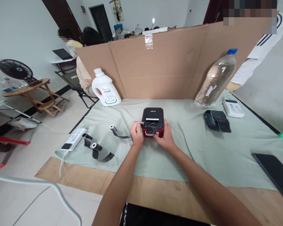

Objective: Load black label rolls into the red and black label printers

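A small black and red label printer (pixel 153 113) sits on the green cloth in front of me, a black printed strip (pixel 152 129) hanging from its front slot. My left hand (pixel 137 133) is closed against its left side, the thumb lying at the front left corner of the top. On the opposite side my right hand (pixel 167 138) grips the red lower body, its thumb at the front edge below the strip. Left of the printer lies a small paper roll (pixel 112 127) with a dark unrolled tail. Farther left rests another dark roll (pixel 96 146), its tail curling right.
A cardboard panel (pixel 153 72) stands along the back. Before it are a white jug (pixel 107 89) and a leaning clear bottle (pixel 215 80). A power strip (pixel 74 139) lies left; a black device (pixel 215 121), white box (pixel 233 108) and phone (pixel 275 172) lie right.
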`<action>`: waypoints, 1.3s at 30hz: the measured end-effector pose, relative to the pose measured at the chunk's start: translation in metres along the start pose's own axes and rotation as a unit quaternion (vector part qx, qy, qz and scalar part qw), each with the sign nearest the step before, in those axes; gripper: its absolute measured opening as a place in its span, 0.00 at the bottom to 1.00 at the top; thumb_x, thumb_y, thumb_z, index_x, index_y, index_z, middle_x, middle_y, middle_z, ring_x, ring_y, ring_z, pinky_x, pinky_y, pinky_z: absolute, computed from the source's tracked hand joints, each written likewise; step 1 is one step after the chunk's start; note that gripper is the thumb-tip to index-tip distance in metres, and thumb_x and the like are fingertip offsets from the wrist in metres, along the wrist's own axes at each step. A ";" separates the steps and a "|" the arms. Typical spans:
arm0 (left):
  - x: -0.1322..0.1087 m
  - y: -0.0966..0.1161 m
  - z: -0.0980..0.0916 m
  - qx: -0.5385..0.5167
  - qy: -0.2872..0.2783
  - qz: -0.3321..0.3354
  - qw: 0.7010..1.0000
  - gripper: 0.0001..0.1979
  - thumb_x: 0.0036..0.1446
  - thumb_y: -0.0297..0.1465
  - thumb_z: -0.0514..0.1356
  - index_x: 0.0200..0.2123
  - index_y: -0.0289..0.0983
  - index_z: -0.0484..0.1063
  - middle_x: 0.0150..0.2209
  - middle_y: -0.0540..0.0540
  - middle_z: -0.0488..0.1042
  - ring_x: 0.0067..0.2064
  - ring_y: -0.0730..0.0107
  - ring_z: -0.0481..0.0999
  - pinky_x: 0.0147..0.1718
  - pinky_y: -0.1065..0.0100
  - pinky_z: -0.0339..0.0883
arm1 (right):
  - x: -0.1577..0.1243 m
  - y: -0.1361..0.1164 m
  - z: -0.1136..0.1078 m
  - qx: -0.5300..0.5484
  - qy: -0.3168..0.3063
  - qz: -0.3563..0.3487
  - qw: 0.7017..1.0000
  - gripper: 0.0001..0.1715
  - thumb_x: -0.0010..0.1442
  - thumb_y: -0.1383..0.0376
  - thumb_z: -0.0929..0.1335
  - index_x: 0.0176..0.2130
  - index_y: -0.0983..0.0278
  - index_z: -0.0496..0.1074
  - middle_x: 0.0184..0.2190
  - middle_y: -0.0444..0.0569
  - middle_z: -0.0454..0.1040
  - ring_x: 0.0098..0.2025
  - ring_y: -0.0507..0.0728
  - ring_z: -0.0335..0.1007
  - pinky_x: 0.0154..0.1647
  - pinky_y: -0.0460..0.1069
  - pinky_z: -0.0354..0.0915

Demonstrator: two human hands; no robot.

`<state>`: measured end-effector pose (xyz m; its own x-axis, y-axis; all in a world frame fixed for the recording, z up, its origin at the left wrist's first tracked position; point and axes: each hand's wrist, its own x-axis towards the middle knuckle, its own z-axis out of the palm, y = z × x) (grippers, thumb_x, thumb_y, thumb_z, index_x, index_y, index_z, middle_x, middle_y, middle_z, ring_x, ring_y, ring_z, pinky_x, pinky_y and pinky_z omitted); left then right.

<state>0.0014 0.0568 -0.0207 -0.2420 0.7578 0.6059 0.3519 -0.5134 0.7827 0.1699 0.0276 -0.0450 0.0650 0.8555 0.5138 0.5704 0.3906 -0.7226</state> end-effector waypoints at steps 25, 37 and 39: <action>0.007 0.010 -0.002 0.100 -0.132 0.076 0.983 0.20 0.68 0.38 0.52 0.58 0.41 0.73 0.52 0.41 0.78 0.54 0.54 0.69 0.57 0.53 0.60 | 0.039 -0.013 -0.031 0.050 0.048 0.017 0.997 0.26 0.66 0.55 0.64 0.59 0.59 0.70 0.52 0.55 0.77 0.52 0.65 0.69 0.49 0.62 0.69; -0.004 0.028 -0.007 0.049 -0.002 0.014 0.999 0.12 0.65 0.37 0.58 0.32 0.42 0.79 0.30 0.46 0.78 0.40 0.61 0.74 0.47 0.56 0.67 | 0.100 -0.012 -0.037 -0.068 -0.078 -0.016 0.995 0.15 0.62 0.66 0.64 0.39 0.59 0.81 0.37 0.49 0.82 0.39 0.61 0.76 0.42 0.57 0.70; -0.006 0.029 -0.006 0.047 -0.005 0.017 0.999 0.10 0.64 0.36 0.58 0.32 0.42 0.77 0.30 0.47 0.77 0.38 0.62 0.74 0.47 0.57 0.67 | 0.120 -0.010 -0.033 -0.116 -0.157 -0.042 0.980 0.14 0.62 0.67 0.65 0.37 0.61 0.81 0.35 0.50 0.82 0.37 0.61 0.76 0.41 0.56 0.69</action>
<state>0.0077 0.0349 -0.0001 -0.2203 0.7446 0.6302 0.4432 -0.4991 0.7446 0.1991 0.1149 0.0395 -0.2252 0.8999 0.3734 0.7356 0.4083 -0.5405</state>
